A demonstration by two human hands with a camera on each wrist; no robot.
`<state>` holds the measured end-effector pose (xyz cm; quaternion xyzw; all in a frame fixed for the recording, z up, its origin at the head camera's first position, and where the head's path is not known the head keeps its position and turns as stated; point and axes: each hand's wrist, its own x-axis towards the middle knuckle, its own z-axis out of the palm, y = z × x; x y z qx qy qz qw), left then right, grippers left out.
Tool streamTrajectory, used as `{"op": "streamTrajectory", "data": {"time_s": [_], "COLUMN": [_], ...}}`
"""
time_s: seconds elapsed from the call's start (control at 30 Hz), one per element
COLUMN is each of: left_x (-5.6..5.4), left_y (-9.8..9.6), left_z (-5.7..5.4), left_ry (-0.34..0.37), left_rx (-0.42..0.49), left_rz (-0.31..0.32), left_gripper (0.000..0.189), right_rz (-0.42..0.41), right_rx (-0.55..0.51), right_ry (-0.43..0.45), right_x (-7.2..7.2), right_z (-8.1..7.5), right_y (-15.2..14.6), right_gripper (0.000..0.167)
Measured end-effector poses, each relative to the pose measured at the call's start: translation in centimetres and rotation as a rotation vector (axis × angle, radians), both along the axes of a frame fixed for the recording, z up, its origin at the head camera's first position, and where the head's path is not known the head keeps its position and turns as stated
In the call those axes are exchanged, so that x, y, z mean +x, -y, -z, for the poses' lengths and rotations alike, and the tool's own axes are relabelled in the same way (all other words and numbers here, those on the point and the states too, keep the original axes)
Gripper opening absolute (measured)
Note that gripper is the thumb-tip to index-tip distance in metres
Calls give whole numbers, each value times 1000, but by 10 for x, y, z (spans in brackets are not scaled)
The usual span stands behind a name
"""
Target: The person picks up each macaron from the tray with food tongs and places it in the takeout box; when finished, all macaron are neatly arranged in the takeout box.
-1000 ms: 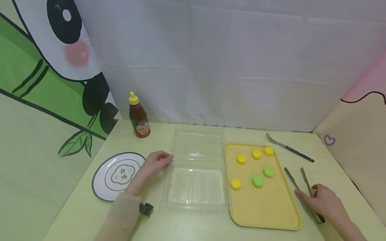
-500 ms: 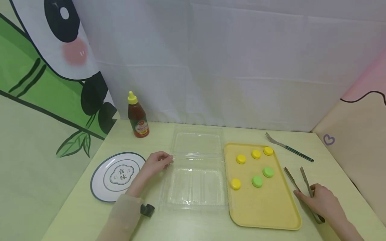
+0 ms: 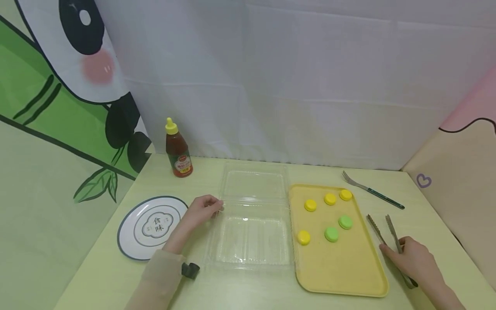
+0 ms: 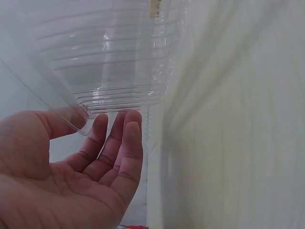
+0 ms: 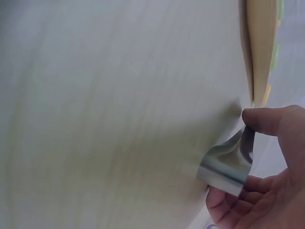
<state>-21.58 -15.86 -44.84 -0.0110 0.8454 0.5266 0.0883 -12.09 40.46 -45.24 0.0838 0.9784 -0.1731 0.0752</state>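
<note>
A clear plastic clamshell box [image 3: 253, 241] lies opened flat at mid table, its lid toward the back wall. My left hand [image 3: 201, 211] pinches the box's left edge near the hinge; in the left wrist view the thumb lies at the rim [image 4: 78, 123] with curled fingers below it. At the right, my right hand [image 3: 412, 260] holds metal tongs [image 3: 394, 234] between thumb and fingers, tips spread and pointing to the back. The bent end of the tongs [image 5: 226, 167] shows in the right wrist view. Beside them, a yellow tray [image 3: 341, 271] bears several yellow macarons [image 3: 310, 205] and two green macarons [image 3: 331, 234].
A white plate [image 3: 145, 241] with a blue rim lies at the left, partly behind the left forearm. Behind it stands a sauce bottle [image 3: 179, 155] with a yellow cap. A fork [image 3: 372, 189] lies past the tray's back right corner. A white cloth wall [image 3: 267, 107] closes the back.
</note>
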Motion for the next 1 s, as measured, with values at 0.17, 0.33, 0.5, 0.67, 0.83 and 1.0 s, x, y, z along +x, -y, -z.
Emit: {"op": "streamTrajectory", "data": {"time_s": [0.17, 0.33, 0.5, 0.67, 0.83, 1.0], "left_x": [-1, -2, -2, -1, 0, 0], "left_y": [1, 2, 3, 3, 2, 2], "left_z": [2, 3, 3, 2, 1, 1], "left_ry": [-6, -16, -21, -29, -21, -13], "left_rx": [15, 12, 14, 19, 21, 27], "left_rz": [2, 9, 14, 14, 13, 11], "left_gripper": [24, 24, 24, 24, 23, 23], "right_rz": [6, 13, 3, -17, -27, -43], "right_rx": [9, 9, 8, 17, 27, 30], "right_ry": [-19, -36, -64, -112, -180, -229], "right_x": [1, 1, 0, -2, -2, -3], "right_z": [-3, -7, -11, -14, -17, -23], "right_y": [1, 1, 1, -1, 1, 2], "right_gripper": [83, 84, 85, 81, 76, 72]}}
